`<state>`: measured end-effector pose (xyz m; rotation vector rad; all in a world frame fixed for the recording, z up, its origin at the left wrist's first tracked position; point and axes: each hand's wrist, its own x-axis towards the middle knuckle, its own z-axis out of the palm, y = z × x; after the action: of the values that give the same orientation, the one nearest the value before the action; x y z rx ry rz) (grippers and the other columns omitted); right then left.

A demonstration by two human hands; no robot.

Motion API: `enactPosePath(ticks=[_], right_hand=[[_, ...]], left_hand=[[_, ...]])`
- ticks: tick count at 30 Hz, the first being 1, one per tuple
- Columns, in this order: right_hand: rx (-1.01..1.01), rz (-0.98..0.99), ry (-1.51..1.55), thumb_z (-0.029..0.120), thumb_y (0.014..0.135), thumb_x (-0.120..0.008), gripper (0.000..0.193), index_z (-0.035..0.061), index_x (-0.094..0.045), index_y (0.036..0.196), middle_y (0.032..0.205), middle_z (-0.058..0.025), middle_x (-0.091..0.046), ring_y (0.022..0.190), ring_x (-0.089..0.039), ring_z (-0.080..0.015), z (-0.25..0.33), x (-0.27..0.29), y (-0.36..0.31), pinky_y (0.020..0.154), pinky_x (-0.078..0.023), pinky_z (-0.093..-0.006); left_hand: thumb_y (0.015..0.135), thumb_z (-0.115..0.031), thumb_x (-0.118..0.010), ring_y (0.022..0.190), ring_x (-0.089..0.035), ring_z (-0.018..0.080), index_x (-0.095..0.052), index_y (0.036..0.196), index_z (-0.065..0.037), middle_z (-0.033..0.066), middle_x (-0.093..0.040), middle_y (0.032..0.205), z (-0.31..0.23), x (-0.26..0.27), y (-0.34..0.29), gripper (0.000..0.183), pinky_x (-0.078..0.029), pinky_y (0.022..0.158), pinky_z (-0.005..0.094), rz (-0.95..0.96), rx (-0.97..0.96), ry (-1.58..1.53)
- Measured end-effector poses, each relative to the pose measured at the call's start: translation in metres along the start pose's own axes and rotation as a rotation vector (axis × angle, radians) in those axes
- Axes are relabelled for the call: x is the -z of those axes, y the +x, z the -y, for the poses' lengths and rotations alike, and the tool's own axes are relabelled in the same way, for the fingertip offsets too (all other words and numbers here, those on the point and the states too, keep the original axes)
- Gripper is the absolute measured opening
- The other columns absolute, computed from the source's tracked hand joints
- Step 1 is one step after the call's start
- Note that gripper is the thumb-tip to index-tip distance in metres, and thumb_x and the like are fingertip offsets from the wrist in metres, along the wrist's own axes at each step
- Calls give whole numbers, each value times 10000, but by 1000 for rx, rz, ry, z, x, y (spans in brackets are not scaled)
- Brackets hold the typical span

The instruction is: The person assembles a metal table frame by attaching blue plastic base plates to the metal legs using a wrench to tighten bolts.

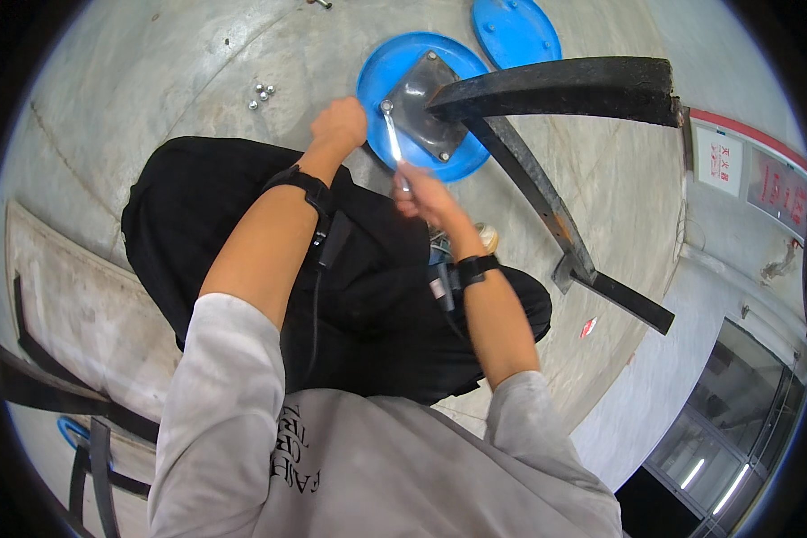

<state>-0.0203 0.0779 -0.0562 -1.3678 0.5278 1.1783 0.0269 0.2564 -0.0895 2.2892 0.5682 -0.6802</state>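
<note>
A spanner [393, 136] lies in my right hand [429, 197], its fingers wrapped round the lower end. The spanner's ring end sits over a bolt or nut at the left corner of a dark metal plate [414, 94]. That plate rests on a round blue disc [374, 65] on the floor, with other fasteners at its corners. A black metal beam frame [556, 88] is joined to the plate and reaches out to the right. My left hand [341, 121] is closed at the disc's left rim; its fingertips are hidden, so I cannot tell what it grips.
Several shiny nuts [260, 94] lie on the floor to the left. A second blue disc [517, 34] is at the back. The frame's lower leg [632, 302] stretches across the right side. A worn board [72, 305] and black bars [54, 381] stand at the left.
</note>
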Motion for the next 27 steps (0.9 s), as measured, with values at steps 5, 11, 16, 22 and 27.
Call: enactPosePath(ticks=[5, 11, 16, 22, 27], right_hand=[[-14, -36, -405, 428, 888, -471, 391, 85, -465, 700, 495, 57, -299, 403, -276, -50, 43, 56, -7, 368, -165, -205], [80, -280, -454, 381, 878, -521, 377, 82, -475, 653, 486, 66, -305, 392, -269, -24, 33, 42, -13, 358, -158, -194], [421, -346, 139, 353, 881, -516, 361, 69, -462, 665, 493, 63, -313, 377, -266, -29, 9, -11, -32, 347, -173, -200], [269, -283, 266, 329, 905, -462, 304, 96, -446, 711, 503, 61, -297, 393, -274, -57, -29, -50, -11, 372, -197, -208], [308, -295, 327, 313, 916, -419, 282, 71, -434, 772, 531, 14, -314, 433, -331, -100, -35, -66, 7, 396, -244, -232]], left_hand=[[883, -323, -408, 1022, -538, 369, -559, 1085, -88, 184, -564, 1108, 1, 0, -1, 345, -437, 846, 464, -7, -23, -13], [877, -321, -412, 1019, -537, 375, -575, 1060, -80, 194, -561, 1107, 1, -4, 5, 344, -432, 851, 470, 6, -7, -24], [874, -322, -419, 1013, -540, 371, -583, 1047, -76, 204, -566, 1092, 5, -5, 8, 343, -434, 847, 467, 4, 7, -28], [872, -322, -422, 1011, -542, 368, -582, 1048, -75, 201, -570, 1085, 2, -3, 6, 342, -436, 846, 456, -7, -28, -16], [842, -219, -443, 1049, -549, 319, -608, 1065, -115, 138, -568, 1142, -4, 3, 1, 296, -447, 860, 411, 11, 34, -30]])
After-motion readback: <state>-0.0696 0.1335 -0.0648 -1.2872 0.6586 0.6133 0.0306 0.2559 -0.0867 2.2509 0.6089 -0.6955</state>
